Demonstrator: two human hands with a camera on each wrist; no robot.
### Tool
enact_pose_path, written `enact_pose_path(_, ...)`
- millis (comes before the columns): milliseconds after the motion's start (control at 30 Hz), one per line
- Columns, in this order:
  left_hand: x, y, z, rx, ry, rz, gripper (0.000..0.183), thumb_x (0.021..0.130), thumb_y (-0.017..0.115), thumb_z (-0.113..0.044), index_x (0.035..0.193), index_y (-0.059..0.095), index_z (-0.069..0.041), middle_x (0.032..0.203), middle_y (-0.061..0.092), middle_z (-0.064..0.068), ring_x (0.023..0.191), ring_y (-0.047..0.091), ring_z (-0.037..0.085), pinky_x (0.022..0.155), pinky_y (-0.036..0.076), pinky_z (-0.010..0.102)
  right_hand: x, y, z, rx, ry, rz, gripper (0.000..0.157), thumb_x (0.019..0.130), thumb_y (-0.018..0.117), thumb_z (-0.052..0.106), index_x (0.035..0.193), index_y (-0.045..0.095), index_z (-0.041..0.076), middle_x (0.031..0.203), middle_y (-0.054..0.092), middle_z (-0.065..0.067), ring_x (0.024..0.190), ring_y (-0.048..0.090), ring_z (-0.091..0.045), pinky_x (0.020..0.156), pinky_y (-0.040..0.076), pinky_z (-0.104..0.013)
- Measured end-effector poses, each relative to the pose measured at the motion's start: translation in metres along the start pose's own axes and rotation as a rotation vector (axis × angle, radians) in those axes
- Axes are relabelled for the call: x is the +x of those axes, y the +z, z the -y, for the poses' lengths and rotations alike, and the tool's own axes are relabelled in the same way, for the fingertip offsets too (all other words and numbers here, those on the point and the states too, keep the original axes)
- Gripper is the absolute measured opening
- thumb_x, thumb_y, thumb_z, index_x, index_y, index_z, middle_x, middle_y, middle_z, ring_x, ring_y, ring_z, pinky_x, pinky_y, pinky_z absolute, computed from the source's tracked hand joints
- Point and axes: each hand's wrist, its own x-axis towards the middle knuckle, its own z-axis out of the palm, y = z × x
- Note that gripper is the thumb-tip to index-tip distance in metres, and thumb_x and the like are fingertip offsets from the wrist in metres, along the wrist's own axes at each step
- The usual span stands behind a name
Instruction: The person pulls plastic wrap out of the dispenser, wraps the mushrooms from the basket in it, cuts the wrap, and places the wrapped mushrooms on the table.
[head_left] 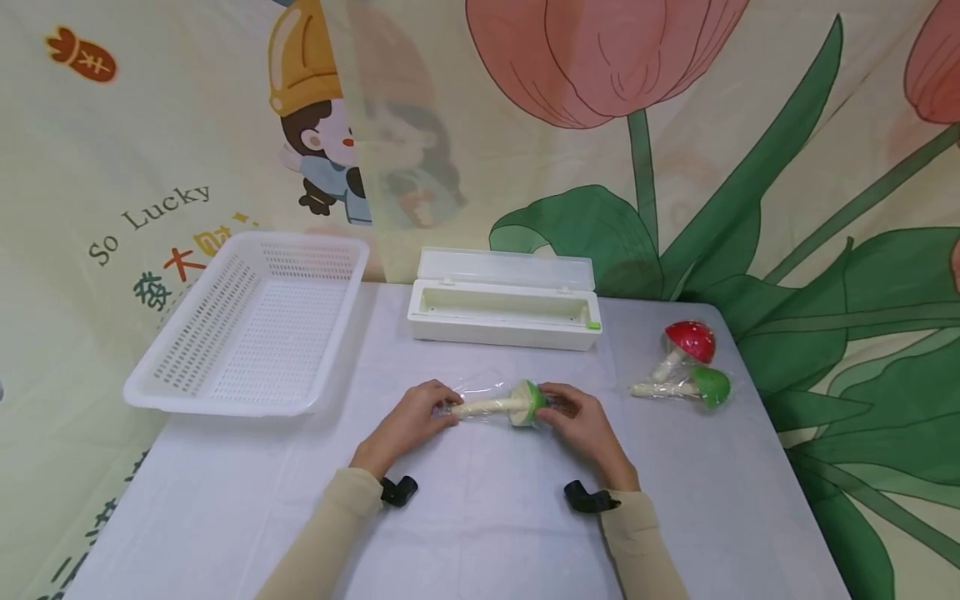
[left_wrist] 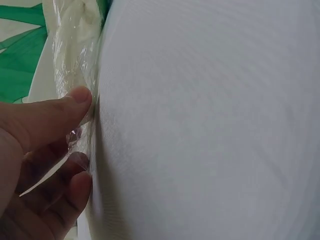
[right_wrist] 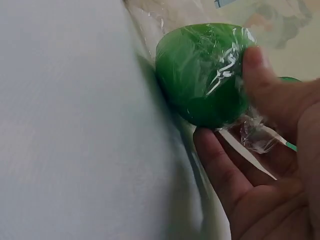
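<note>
A toy mushroom (head_left: pixel 487 407) with a green cap and pale stem lies across the middle of the white cloth in clear plastic film. My left hand (head_left: pixel 411 423) pinches the stem end and its film, with the thumb pressed on the wrapped stem (left_wrist: pixel 80 55) in the left wrist view. At the other end, my right hand (head_left: pixel 588 427) holds the green cap (right_wrist: pixel 200 75) between thumb and fingers. Crumpled film (right_wrist: pixel 257 135) bunches inside that palm. A wrapped red-capped mushroom (head_left: pixel 690 342) and another green-capped mushroom (head_left: pixel 708 387) lie to the right.
Behind the hands stands a long white box (head_left: pixel 510 337) with its clear lid (head_left: pixel 506 268) raised. A white perforated basket (head_left: pixel 341 333) sits at the back left. A printed cloth backdrop (head_left: pixel 435 167) hangs behind the table (head_left: pixel 465 533).
</note>
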Motion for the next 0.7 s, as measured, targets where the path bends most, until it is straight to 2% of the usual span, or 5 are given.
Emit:
enact_pose_path(100,0.001,0.001,0.0,-0.005,-0.01,-0.012,0.024,0.087,0.083,-0.013,0.111,0.077,-0.012,0.101,0.073,-0.001,0.091,0.064,0.011,0.082,0.056,0.032,0.001,0.001,0.0,-0.031,-0.023,-0.027,0.038,0.089,0.08,0.013,0.125,0.072,0.006,0.127,0.072,-0.015,0.113,0.069,-0.032,0.094,0.058,-0.034)
enact_pose_path(267,0.002,0.001,-0.001,-0.027,-0.015,-0.033,0.022,0.089,0.081,-0.012,0.11,0.075,-0.013,0.096,0.074,-0.002,0.088,0.066,0.01,0.081,0.057,0.031,0.005,0.005,0.001,-0.013,0.021,-0.162,0.024,0.089,0.081,0.015,0.112,0.079,0.008,0.109,0.078,-0.011,0.094,0.073,-0.02,0.076,0.057,-0.022)
enact_pose_path(367,0.003,0.0,0.0,-0.031,-0.01,-0.024,0.018,0.091,0.08,-0.013,0.108,0.075,-0.014,0.096,0.075,-0.002,0.088,0.067,0.008,0.082,0.058,0.031,0.008,0.008,0.001,0.013,0.022,-0.228,0.016,0.089,0.081,0.015,0.103,0.081,0.008,0.1,0.078,-0.01,0.08,0.071,-0.013,0.067,0.057,-0.023)
enact_pose_path(467,0.004,-0.001,-0.001,-0.02,-0.005,-0.01,0.017,0.092,0.078,-0.014,0.109,0.076,-0.013,0.097,0.076,-0.002,0.087,0.066,0.007,0.081,0.058,0.029,0.01,0.009,0.001,0.014,-0.006,-0.256,0.012,0.09,0.08,0.012,0.099,0.081,0.005,0.095,0.077,-0.011,0.07,0.068,-0.012,0.062,0.057,-0.024)
enact_pose_path(700,0.005,-0.002,-0.001,-0.005,0.01,-0.028,0.018,0.092,0.077,-0.011,0.11,0.078,-0.007,0.109,0.075,0.006,0.09,0.066,0.011,0.08,0.057,0.028,0.014,0.012,0.002,0.08,-0.012,-0.286,0.013,0.092,0.078,0.009,0.103,0.077,0.003,0.095,0.076,-0.015,0.069,0.067,-0.01,0.059,0.057,-0.023)
